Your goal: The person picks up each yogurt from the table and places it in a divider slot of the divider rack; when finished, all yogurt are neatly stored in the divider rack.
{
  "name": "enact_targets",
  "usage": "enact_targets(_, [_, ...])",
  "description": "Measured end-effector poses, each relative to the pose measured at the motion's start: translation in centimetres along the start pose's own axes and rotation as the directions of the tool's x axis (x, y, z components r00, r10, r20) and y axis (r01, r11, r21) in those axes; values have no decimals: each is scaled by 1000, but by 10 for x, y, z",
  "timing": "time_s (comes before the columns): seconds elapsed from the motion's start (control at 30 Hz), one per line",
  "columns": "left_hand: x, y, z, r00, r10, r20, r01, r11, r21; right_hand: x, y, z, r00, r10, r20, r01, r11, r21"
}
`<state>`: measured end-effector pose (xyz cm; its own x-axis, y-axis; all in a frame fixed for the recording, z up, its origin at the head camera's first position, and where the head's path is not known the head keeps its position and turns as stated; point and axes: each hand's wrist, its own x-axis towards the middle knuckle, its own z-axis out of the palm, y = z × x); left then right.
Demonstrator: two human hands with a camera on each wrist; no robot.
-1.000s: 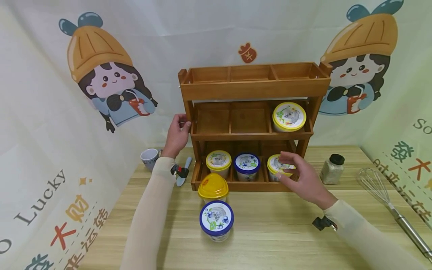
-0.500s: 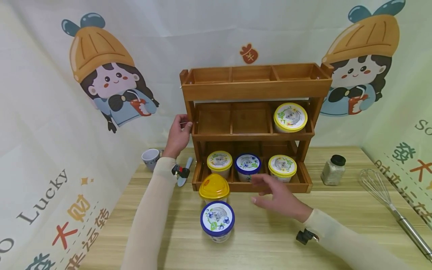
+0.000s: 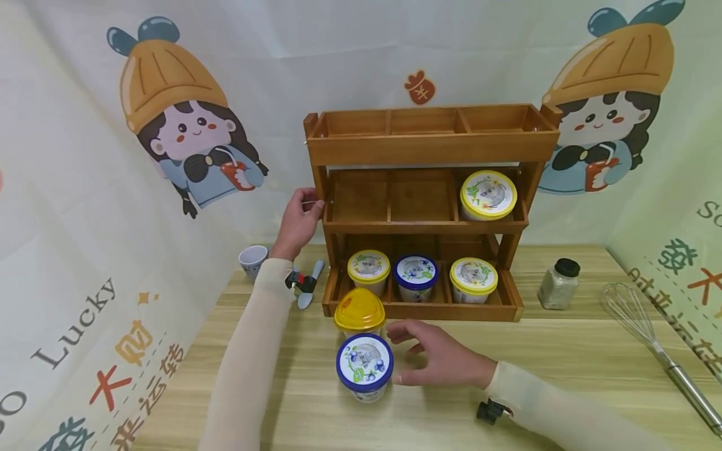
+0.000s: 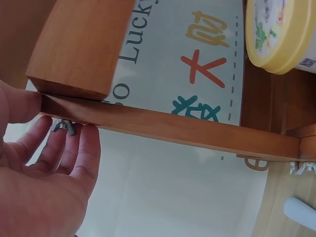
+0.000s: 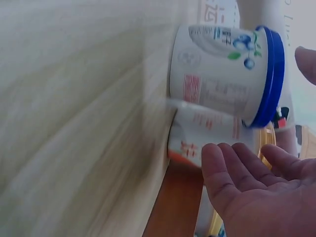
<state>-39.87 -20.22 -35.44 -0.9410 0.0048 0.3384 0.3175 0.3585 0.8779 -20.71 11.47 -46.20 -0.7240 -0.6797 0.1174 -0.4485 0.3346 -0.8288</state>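
Note:
A three-tier wooden rack [image 3: 429,149] stands at the back of the table. My left hand [image 3: 306,212] grips its left post; in the left wrist view the thumb and fingers [image 4: 74,148] close on a wooden rail [image 4: 173,126]. My right hand [image 3: 414,357] hovers open just right of a blue-lidded cup [image 3: 363,368] on the table, with a small gap showing in the right wrist view between my fingers [image 5: 247,168] and the cup [image 5: 227,74]. A yellow-lidded cup [image 3: 358,311] stands right behind it. The bottom shelf holds three cups [image 3: 415,275]; one yellow-lidded cup [image 3: 488,194] sits on the middle shelf at the right.
A small mug [image 3: 251,259] and a light blue-handled tool [image 3: 310,289] lie left of the rack. A spice jar [image 3: 557,284] and a metal whisk [image 3: 648,341] are on the right. Printed cloth backdrops close in the table on three sides.
My right hand has drawn back from the yellow-lidded cup on the bottom shelf's right and swept left and down to beside the blue-lidded cup on the table. The left hand stayed on the rack.

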Motion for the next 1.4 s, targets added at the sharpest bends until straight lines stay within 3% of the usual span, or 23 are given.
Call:
enact_targets(0.2, [2, 0, -2, 1000, -12, -8, 12, 1000, 15, 4, -4, 9, 997, 45, 63, -46, 999, 24])
enact_targets(0.4, [4, 1, 0, 999, -16, -28, 15, 999, -32, 8, -6, 13, 994, 56, 89, -60, 997, 43])
enact_targets(0.9, [5, 0, -3, 997, -65, -35, 64, 997, -30, 20, -16, 28, 989, 145, 37, -145, 989, -13])
enact_targets(1.4, [3, 2, -5, 997, -76, -24, 76, 997, 0, 10, -24, 21, 997, 83, 8, -83, 996, 31])
